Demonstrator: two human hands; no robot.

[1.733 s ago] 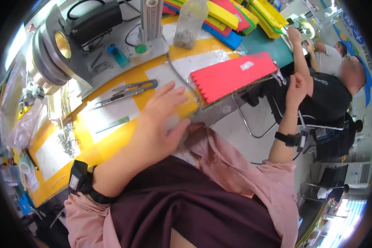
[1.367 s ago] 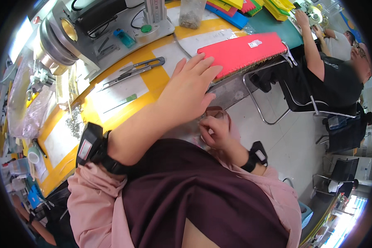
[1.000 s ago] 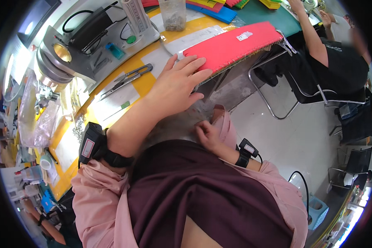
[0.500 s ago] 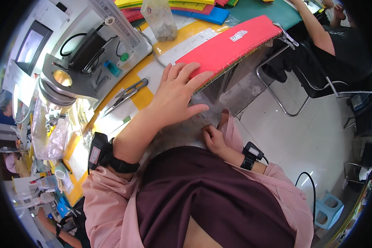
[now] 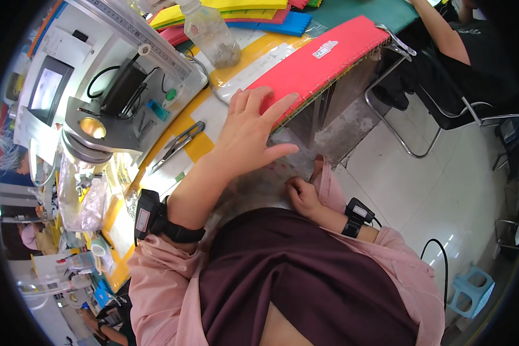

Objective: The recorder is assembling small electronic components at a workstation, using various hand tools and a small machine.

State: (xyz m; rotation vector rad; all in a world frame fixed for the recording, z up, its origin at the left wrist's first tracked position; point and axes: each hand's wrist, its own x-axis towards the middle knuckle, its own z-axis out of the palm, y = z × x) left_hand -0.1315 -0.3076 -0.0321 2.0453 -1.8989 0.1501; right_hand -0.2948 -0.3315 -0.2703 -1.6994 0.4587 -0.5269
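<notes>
My left hand (image 5: 243, 134) rests with its fingers spread on the near end of a long red foam board (image 5: 323, 57). Fine thread-like bits line the board's front edge, and a white label is stuck on top. A metal clamp-like tool (image 5: 399, 43) sits at the board's far right end. Lower down, above my lap, my right hand (image 5: 303, 197) is closed with curled fingers. Whatever those fingers hold, if anything, is hidden. Clear plastic (image 5: 271, 176) lies between the two hands.
Tweezers and scissors-like tools (image 5: 179, 144) lie left of my left hand, beside a microscope stand (image 5: 89, 135). A clear plastic bottle (image 5: 213, 37) stands beyond, near stacked coloured foam boards (image 5: 271, 20). Another person (image 5: 473, 55) sits at the upper right; a blue stool (image 5: 471, 292) stands lower right.
The whole view has shifted slightly with my head. My left hand still lies on the red foam board, and my right hand stays curled in nearly the same place.
</notes>
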